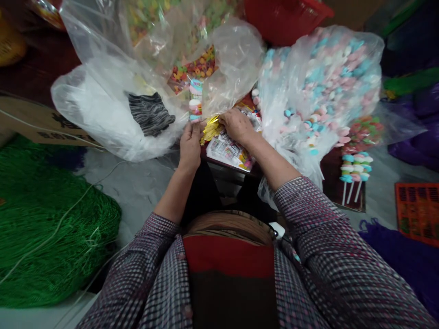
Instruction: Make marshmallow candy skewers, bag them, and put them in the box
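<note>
My left hand grips the lower end of an upright marshmallow skewer, which looks wrapped in a clear printed sleeve. Its stick is hidden by my fingers. Right beside it, my right hand has its fingers closed at a bunch of gold twist ties; whether a single tie is pinched there cannot be made out. Under that hand lies a stack of printed plastic sleeves at the table's front edge.
Left of my hands, a clear bag holds white sticks and a dark striped cloth. Ring gummies lie behind. Bagged marshmallows and finished-looking skewers sit right. A red basin stands behind; green netting is left.
</note>
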`<action>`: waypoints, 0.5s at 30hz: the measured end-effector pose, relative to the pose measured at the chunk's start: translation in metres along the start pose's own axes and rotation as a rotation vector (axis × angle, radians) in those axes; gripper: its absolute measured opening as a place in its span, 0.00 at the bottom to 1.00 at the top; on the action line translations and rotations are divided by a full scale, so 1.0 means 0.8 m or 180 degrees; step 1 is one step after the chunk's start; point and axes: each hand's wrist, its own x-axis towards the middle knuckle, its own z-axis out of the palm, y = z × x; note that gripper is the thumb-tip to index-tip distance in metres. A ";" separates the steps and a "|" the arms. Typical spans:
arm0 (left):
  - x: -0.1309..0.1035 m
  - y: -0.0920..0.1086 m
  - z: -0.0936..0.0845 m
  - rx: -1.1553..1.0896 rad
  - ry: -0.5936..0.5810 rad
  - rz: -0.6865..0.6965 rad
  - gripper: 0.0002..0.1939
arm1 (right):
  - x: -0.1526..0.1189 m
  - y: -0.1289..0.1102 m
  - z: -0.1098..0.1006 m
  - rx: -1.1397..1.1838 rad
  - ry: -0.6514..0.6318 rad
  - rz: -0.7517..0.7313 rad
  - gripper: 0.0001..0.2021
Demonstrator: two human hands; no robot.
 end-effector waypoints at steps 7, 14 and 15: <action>0.004 -0.008 -0.006 -0.0051 -0.0182 0.0093 0.17 | 0.000 0.012 -0.006 -0.0057 0.0171 0.0074 0.14; 0.002 -0.006 -0.003 -0.0125 -0.0127 0.0084 0.14 | 0.008 0.013 -0.001 -0.0008 0.0131 -0.0115 0.12; 0.001 -0.005 -0.002 -0.0106 -0.0116 0.0072 0.14 | 0.007 0.014 -0.003 0.0013 0.0138 -0.0148 0.12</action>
